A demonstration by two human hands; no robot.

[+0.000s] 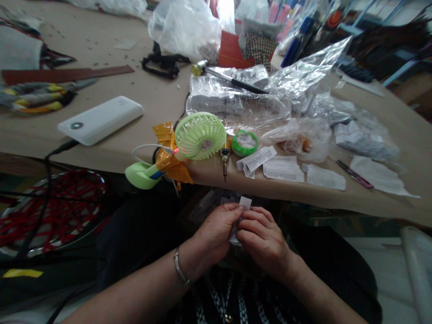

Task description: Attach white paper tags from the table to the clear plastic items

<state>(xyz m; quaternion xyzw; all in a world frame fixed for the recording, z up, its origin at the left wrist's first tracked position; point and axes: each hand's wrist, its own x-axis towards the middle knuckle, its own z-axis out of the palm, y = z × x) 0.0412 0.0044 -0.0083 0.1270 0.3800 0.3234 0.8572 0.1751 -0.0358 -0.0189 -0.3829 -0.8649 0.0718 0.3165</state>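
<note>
Just below the table edge, my left hand [218, 229] and my right hand [261, 231] meet over a small white label [245, 202]. Fingers of both hands are closed on it; its upper end pokes out above them, and more white strip shows between the palms. On the table edge in front lie fanned white label stacks [282, 168], with another stack [326, 177] to the right. A soldering iron tip [225, 164] juts over the edge beside a green fan [200, 135] taped down with orange tape. A round green tin [245, 142] holds something pale.
A white power bank [101, 120] with a black cable lies left, near pliers [43, 96]. Behind the fan are a hammer [229, 78] and plastic bags of labels [216, 101]. Tweezers [354, 174] rest at right. A basket of red cords [50, 211] stands below left.
</note>
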